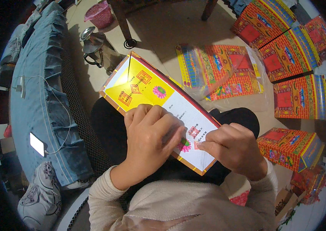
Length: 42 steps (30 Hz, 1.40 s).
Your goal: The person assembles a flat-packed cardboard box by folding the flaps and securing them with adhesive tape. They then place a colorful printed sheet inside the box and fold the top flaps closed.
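Your left hand (151,133) presses flat on the card (159,109) across your lap; your right hand (232,148) pinches its near right edge.

The tan floor (170,27) carried a clear-wrapped stack of red and yellow printed sheets (220,71), folded red paper boxes (286,54), a steel kettle (95,48) and a pink basket (99,13).

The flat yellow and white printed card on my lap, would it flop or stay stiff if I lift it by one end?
The card probably stays fairly stiff: it lies flat under both hands. It looks thin, so likely light. Its glossy face may slip.
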Each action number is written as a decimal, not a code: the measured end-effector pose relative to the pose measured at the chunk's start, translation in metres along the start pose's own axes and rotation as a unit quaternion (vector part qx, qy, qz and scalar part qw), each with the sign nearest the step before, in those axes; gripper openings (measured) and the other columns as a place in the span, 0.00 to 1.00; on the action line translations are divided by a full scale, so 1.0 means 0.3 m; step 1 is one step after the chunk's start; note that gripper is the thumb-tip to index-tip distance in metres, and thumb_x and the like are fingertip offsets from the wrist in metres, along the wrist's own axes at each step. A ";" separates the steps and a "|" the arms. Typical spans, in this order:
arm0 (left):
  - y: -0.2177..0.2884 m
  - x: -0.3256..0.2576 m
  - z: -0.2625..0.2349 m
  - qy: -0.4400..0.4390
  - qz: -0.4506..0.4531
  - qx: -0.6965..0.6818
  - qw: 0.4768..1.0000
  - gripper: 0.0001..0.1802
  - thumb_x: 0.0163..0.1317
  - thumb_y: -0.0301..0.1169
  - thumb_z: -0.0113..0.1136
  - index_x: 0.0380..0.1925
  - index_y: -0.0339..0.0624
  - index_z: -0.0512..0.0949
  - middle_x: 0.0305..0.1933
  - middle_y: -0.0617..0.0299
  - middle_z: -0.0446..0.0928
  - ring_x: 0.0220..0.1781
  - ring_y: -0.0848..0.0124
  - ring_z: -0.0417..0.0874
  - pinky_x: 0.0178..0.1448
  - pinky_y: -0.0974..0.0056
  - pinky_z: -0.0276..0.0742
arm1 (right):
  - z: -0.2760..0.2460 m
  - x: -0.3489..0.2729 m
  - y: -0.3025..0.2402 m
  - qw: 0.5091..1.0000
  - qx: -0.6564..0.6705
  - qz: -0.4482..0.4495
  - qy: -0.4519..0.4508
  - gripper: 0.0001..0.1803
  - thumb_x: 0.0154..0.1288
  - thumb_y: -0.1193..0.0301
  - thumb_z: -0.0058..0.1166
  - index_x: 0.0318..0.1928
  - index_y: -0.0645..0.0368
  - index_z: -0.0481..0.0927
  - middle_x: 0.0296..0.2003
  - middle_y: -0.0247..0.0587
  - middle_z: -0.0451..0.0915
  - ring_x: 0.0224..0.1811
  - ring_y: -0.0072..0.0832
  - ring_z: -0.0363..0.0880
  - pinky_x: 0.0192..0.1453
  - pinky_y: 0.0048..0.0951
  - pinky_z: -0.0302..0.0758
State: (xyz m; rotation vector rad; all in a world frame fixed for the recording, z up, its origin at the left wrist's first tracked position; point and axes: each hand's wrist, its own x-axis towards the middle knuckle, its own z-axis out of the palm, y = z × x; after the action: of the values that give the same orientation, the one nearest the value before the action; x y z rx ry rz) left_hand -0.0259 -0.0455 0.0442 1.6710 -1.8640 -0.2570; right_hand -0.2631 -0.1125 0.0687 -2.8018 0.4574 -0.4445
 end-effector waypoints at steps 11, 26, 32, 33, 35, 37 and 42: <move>0.010 -0.008 0.025 0.021 0.025 0.058 0.998 0.12 0.48 0.35 0.76 0.33 0.52 0.83 0.37 0.67 0.78 0.46 0.61 0.76 0.56 0.53 0.62 | -0.020 0.052 -0.016 0.993 -0.017 0.085 -0.084 0.05 0.60 0.67 0.61 0.35 0.52 0.80 0.33 0.34 0.76 0.38 0.31 0.82 0.40 0.33 0.76; 0.030 -0.007 0.033 0.033 0.041 0.096 0.994 0.12 0.49 0.33 0.73 0.33 0.51 0.81 0.38 0.65 0.77 0.48 0.62 0.77 0.57 0.54 0.61 | -0.042 0.084 -0.008 0.987 0.020 0.110 -0.118 0.02 0.61 0.71 0.58 0.35 0.53 0.81 0.34 0.35 0.77 0.42 0.32 0.83 0.46 0.34 0.79; 0.028 -0.008 0.033 0.021 0.028 0.113 0.993 0.14 0.46 0.34 0.76 0.34 0.55 0.84 0.39 0.68 0.78 0.50 0.61 0.77 0.58 0.51 0.62 | -0.059 0.074 0.000 0.981 0.062 0.111 -0.146 0.06 0.64 0.71 0.56 0.40 0.53 0.82 0.36 0.37 0.78 0.43 0.35 0.83 0.46 0.36 0.79; 0.023 -0.007 0.035 0.018 0.026 0.115 0.993 0.14 0.46 0.34 0.76 0.34 0.55 0.84 0.39 0.68 0.78 0.50 0.61 0.77 0.58 0.51 0.62 | -0.062 0.071 0.004 0.980 0.076 0.110 -0.150 0.06 0.65 0.71 0.56 0.41 0.53 0.83 0.36 0.37 0.78 0.44 0.36 0.83 0.46 0.36 0.79; 0.023 -0.009 0.035 0.016 0.029 0.119 0.992 0.14 0.45 0.35 0.76 0.35 0.55 0.84 0.40 0.68 0.78 0.51 0.60 0.77 0.58 0.50 0.61 | -0.070 0.060 0.006 0.976 0.066 0.107 -0.180 0.08 0.66 0.71 0.55 0.44 0.53 0.83 0.37 0.38 0.79 0.44 0.36 0.83 0.46 0.38 0.80; 0.027 -0.011 0.029 0.015 0.031 0.127 0.991 0.15 0.45 0.36 0.76 0.35 0.55 0.84 0.41 0.68 0.77 0.53 0.59 0.76 0.58 0.50 0.61 | -0.072 0.048 0.009 0.975 0.065 0.095 -0.191 0.10 0.67 0.71 0.55 0.46 0.53 0.84 0.37 0.38 0.79 0.44 0.37 0.83 0.45 0.38 0.80; 0.036 -0.026 0.032 0.064 0.038 0.167 0.983 0.15 0.49 0.39 0.72 0.37 0.53 0.82 0.52 0.63 0.79 0.61 0.59 0.75 0.65 0.49 0.58 | -0.053 0.018 0.008 0.981 0.068 0.072 -0.168 0.13 0.66 0.70 0.56 0.50 0.52 0.84 0.38 0.37 0.79 0.43 0.37 0.83 0.45 0.38 0.81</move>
State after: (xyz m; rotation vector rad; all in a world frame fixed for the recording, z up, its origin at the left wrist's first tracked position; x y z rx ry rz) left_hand -0.0402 -0.0385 0.0399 1.7799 -1.9470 0.2017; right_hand -0.2643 -0.1200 0.0838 -2.6159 0.5239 0.0300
